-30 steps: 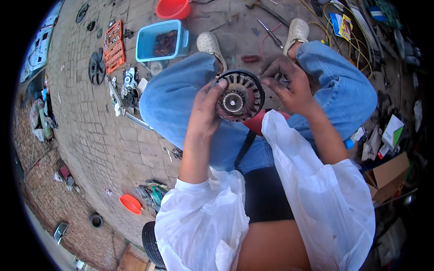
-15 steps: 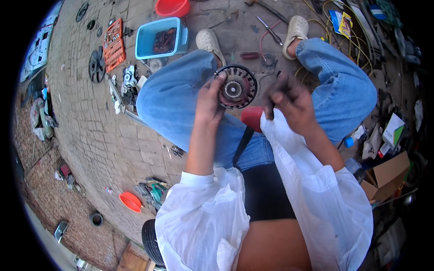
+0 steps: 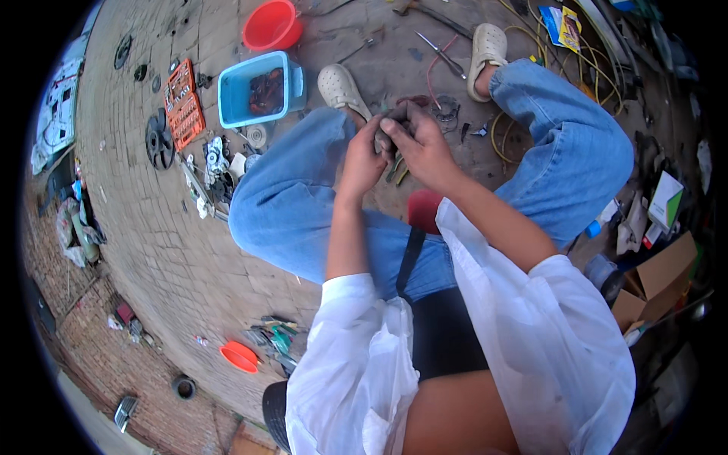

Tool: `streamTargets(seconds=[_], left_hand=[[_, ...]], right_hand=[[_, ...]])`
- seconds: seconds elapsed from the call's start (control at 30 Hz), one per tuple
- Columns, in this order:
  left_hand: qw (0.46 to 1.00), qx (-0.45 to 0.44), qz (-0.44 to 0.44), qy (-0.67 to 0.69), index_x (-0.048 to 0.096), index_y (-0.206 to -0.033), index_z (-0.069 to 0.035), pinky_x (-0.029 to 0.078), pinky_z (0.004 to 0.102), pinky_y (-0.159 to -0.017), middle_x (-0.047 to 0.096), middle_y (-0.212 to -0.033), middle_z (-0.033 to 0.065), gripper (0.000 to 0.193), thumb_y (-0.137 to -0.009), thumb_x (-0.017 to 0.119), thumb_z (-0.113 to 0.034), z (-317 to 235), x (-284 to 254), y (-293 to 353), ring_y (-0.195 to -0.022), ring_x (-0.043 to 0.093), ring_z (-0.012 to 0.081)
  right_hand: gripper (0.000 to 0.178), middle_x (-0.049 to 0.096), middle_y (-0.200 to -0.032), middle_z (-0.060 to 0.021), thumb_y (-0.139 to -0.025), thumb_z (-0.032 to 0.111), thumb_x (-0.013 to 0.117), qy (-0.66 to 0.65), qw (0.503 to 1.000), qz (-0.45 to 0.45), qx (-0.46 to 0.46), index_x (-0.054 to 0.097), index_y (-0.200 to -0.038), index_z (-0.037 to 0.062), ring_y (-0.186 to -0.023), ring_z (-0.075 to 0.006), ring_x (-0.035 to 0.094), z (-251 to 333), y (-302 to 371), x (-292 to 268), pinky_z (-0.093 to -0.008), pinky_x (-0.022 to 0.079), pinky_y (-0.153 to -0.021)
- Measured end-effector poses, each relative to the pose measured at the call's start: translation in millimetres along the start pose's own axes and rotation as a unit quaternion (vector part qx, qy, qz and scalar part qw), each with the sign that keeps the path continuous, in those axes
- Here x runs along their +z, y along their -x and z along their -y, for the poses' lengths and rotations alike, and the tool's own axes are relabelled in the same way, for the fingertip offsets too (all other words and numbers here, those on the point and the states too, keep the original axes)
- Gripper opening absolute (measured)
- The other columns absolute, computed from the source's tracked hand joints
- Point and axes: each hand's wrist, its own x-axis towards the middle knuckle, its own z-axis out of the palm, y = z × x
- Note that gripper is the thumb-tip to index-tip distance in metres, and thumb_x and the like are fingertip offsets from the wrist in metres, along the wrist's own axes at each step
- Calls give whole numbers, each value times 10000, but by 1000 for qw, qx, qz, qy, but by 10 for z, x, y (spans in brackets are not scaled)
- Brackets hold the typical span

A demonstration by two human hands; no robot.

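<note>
My left hand (image 3: pixel 364 158) and my right hand (image 3: pixel 426 148) meet in front of my spread knees. Their fingers are closed around something small and dark, mostly hidden by the blackened fingertips, so its kind cannot be made out. Just below the hands, a thin yellowish and dark piece (image 3: pixel 396 170) shows against the paving. Beyond the fingers lies a dark red object (image 3: pixel 413 100), partly covered by them. A red seat-like piece (image 3: pixel 423 211) sits between my thighs. No round fan-like part shows its face now.
Left of my foot stand a light blue basin (image 3: pixel 235 95) with dark red contents and a red basin (image 3: pixel 271 24). An orange tool case (image 3: pixel 182 112) lies open beyond them. A screwdriver (image 3: pixel 444 57), a hammer (image 3: pixel 436 17) and yellow hose (image 3: pixel 497 142) lie ahead. A cardboard box (image 3: pixel 661 274) stands at right.
My right hand has moved left and joined my left hand. The round, black-rimmed, fan-like part that my left hand held face up has gone from sight. The whole view has shifted slightly.
</note>
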Motion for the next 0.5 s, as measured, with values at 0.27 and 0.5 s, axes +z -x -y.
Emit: streamTargets(seconds=[0.27,0.5], left_hand=[[993,46,-52,-98,572,-1073,18,461,296,-759,633,-904,152,250,-844,481,-20,764,129,-376,-835,589,182],[996,30,-88,8,587,-934,36,426,234,-678,587,-781,42,159,-904,510,-100,727,21,-475,-738,515,95]], right_hand=[[174,604,-751,-122,-853,126,585,160,976,-144,-23,507,-868,-29,-662,-192,585,-912,-424,-303,-321,456,-609],[146,567,-714,-36,-910,142,528,-53,987,-150,19,512,-900,-2,-634,-124,546,-800,-702,-457,-261,456,-589]])
